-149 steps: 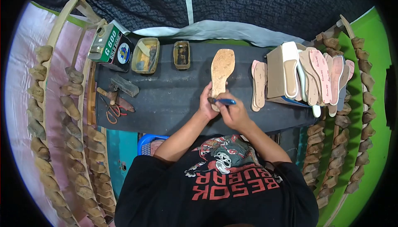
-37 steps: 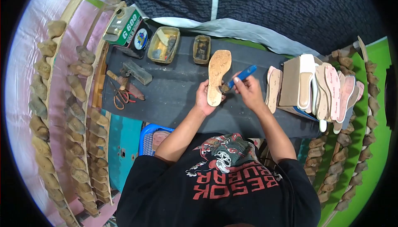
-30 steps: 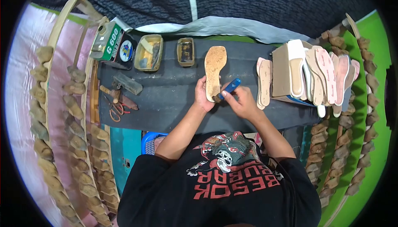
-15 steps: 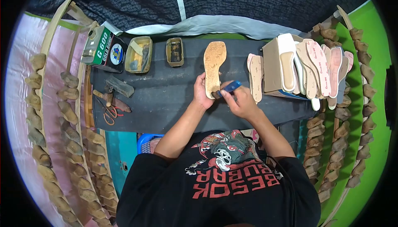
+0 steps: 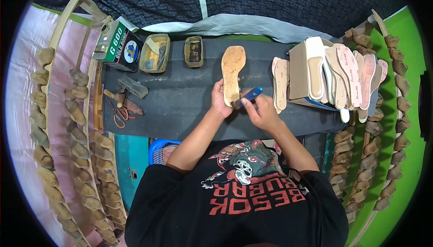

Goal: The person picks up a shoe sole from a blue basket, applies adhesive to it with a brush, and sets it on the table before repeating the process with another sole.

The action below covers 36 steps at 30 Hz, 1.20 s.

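My left hand grips a tan insole by its narrow heel end, with the wide toe end pointing away from me. The insole's surface is mottled brown. In my right hand is a brush with a blue handle, held between thumb and fingers. Its dark bristle end meets the edge of the insole near the heel. The bristle tip is small and partly blurred.
Insoles fill a cardboard box at right, with more insoles beside it. At left stand a glue can, two trays, scissors, a hammer and a dark block. Racks of shoe lasts flank the table.
The view has shifted slightly. The brush stays at the insole's heel end, its handle a little more upright. My left hand keeps its hold on the insole.
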Each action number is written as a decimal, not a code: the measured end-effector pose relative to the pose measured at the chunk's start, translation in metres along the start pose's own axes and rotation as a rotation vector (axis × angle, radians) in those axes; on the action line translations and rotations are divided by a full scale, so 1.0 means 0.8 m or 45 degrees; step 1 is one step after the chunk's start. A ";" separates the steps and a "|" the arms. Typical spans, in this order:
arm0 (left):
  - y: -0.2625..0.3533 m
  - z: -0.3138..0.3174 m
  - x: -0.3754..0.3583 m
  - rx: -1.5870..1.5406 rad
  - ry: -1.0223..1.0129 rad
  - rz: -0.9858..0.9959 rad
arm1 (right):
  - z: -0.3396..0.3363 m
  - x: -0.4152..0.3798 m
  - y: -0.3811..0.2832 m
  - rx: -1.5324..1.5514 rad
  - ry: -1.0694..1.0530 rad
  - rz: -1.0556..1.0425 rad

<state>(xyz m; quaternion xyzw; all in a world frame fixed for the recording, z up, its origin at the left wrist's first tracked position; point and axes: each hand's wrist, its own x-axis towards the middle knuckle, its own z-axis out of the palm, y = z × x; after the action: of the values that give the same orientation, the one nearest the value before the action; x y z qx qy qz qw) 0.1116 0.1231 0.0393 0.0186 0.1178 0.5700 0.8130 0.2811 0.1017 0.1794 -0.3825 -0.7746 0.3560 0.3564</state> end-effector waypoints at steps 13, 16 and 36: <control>-0.021 0.023 0.002 0.031 0.155 0.093 | -0.003 -0.011 0.015 -0.038 0.160 -0.064; -0.027 0.034 0.003 0.107 0.232 0.113 | -0.017 0.001 0.024 -0.061 0.235 0.132; -0.030 0.038 0.009 0.221 0.248 0.136 | -0.025 0.006 0.010 -0.102 0.148 0.084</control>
<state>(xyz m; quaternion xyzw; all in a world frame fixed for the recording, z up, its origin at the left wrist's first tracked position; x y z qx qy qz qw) 0.1429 0.1243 0.0640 0.0397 0.2440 0.5991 0.7616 0.2984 0.1148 0.1840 -0.4419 -0.7532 0.3134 0.3731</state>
